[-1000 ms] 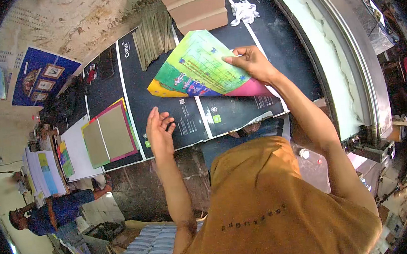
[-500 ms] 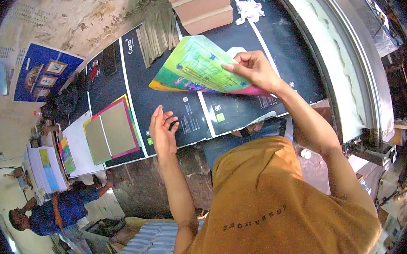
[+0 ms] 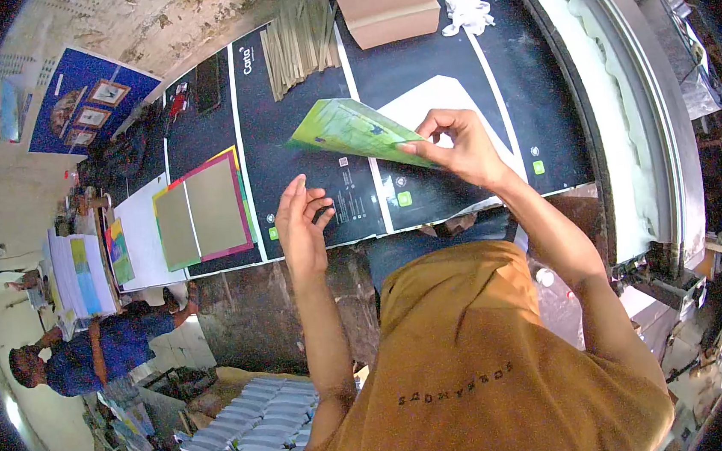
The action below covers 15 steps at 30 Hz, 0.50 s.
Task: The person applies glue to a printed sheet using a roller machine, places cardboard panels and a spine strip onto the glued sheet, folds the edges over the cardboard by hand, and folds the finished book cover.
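Observation:
My right hand (image 3: pixel 464 149) pinches a green printed sheet (image 3: pixel 361 131) by its right end, thumb on top. The sheet is curved and held above the black table covering, its left end reaching toward the middle of the table. My left hand (image 3: pixel 303 229) is in the air near the table's front edge, fingers apart and curled a little, touching nothing. Behind the green sheet lies a white sheet (image 3: pixel 440 94) with cut corners, partly covered by it and my right hand. To the left lies a colourful printed cover (image 3: pixel 249 227) with two grey-brown boards (image 3: pixel 215 206) on it.
Thin board strips (image 3: pixel 298 46) and a stack of pinkish-brown blocks (image 3: pixel 389 4) stand at the back, beside a crumpled white cloth (image 3: pixel 469 14). A large machine (image 3: pixel 625 99) borders the right. Bundled printed stacks (image 3: pixel 258 428) sit low left; another person (image 3: pixel 110 355) is farther left.
The green sheet has turned and dropped lower, so less of its face shows and more of the white sheet is visible. My left hand stays open; the view has shifted slightly.

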Motion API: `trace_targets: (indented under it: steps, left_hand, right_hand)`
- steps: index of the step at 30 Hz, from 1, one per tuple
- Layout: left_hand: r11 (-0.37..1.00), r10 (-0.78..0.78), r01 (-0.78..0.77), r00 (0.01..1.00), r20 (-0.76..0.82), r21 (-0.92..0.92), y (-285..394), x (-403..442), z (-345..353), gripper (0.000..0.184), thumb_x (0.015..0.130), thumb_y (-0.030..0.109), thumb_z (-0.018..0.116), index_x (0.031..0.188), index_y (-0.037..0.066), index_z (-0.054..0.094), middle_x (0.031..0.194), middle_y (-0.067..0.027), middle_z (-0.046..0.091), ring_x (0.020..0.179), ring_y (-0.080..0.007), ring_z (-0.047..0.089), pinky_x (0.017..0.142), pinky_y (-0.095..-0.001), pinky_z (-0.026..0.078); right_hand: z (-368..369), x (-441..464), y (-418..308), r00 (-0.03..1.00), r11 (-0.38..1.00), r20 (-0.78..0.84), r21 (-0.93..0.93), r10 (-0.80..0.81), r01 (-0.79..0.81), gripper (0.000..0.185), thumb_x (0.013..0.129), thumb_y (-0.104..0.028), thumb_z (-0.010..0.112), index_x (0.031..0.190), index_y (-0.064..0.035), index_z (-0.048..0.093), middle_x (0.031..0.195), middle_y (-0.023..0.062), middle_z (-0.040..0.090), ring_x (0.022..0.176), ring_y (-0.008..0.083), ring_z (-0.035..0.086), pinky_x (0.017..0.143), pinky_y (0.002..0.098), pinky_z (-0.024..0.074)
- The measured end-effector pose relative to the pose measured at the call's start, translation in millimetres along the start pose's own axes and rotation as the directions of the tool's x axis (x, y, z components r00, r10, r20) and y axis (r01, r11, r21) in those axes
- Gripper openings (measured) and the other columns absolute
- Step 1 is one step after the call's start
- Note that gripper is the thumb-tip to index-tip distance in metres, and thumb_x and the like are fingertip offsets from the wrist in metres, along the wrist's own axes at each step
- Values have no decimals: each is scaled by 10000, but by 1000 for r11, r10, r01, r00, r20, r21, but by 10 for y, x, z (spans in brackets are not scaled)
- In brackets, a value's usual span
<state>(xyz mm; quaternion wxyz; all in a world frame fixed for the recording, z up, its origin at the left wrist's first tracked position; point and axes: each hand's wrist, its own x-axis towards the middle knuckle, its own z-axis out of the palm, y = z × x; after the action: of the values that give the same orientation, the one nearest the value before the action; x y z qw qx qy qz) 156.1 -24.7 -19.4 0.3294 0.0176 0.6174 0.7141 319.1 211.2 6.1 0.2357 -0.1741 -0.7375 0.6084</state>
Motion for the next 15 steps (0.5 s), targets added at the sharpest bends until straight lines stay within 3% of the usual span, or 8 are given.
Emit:
trace_targets:
  steps: [7,10,15]
  left_hand:
    - [1000,0,1,1000,12,-9,20,6,22,353,1008,316,622,1282,94,605,966,-54,683,859,-166,671,736,-320,553]
    - [1000,6,-6,1000,6,5,15,0,46,346,1007,309,625,1273,87,608,965,-54,681,860,-164,669,738,-319,551]
    - [1000,-1,1,1000,4,6,9,-20,113,338,1004,290,634,1262,74,610,956,-52,675,856,-153,662,736,-310,543]
  right_hand:
    - [-17,-9,32,999,998,8,39,53,-54,207,879,-189,798,769,-30,724,736,-12,676,681,46,567,640,243,450]
    - [-4,-29,-2,985,971,15,166,170,-170,210,907,-194,781,804,-19,728,775,-10,694,689,42,571,659,239,457]
    - [-77,-45,56,975,932,36,288,221,-222,191,946,-178,743,847,-17,716,779,-3,690,705,38,568,655,226,450]
